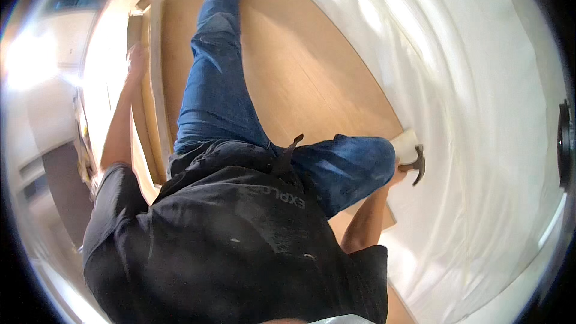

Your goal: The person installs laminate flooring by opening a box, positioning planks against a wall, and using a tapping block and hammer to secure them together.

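Note:
My right hand [396,175], beside my bent right knee, is closed round a hammer [418,165]. The hammer's dark claw head sticks out past the knee; most of its handle is hidden. On the left, my left hand [137,63] grips the edge of a long narrow wooden board [157,84] that stands along my left leg. Glare washes out these fingers, so their exact hold is hard to make out.
My outstretched left leg [219,72] lies over a light-brown wood panel [294,66]. White sheeting [444,84] hangs or lies in folds along the right side. A bright light [33,60] glares at far left. A dark round object [564,144] shows at the right rim.

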{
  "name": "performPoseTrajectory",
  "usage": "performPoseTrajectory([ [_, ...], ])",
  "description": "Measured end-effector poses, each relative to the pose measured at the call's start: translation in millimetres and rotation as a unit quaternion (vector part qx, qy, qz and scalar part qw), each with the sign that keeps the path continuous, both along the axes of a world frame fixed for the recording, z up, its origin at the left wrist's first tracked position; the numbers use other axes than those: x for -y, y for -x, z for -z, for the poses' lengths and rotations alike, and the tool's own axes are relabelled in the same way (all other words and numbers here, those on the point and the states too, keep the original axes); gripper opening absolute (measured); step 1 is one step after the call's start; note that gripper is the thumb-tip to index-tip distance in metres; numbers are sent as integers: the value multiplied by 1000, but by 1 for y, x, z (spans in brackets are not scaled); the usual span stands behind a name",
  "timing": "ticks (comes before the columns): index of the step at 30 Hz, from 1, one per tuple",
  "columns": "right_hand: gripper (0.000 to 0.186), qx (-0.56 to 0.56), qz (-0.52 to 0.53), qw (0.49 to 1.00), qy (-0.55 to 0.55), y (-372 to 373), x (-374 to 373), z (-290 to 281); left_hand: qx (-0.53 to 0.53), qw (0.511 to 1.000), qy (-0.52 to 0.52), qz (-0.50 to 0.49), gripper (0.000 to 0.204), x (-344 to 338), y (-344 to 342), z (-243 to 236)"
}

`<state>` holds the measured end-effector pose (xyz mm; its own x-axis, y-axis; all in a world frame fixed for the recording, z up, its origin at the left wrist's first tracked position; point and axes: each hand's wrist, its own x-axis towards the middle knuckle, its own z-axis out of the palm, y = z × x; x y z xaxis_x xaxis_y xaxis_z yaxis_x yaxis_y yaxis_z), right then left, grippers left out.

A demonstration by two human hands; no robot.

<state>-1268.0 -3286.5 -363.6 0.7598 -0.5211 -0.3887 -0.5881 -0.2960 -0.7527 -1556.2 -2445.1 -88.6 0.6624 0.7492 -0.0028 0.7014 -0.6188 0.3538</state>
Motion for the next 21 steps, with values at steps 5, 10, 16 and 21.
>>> performPoseTrajectory([
  [5, 54, 10, 23, 991, -132, 12, -25, -13, -170, 934, -213, -230, 37, 13, 356, -194],
  [10, 55, 49, -217, 973, -67, -26, -12, -13, -191, 942, 53, -272, 47, 91, 308, -89],
  [16, 54, -65, -437, 896, 48, -100, -128, -1, -256, 954, 74, -138, 54, 52, 109, -34],
  [21, 51, -70, -456, 878, 126, -95, -206, 1, -259, 963, 7, -69, 55, -51, 36, -4],
])
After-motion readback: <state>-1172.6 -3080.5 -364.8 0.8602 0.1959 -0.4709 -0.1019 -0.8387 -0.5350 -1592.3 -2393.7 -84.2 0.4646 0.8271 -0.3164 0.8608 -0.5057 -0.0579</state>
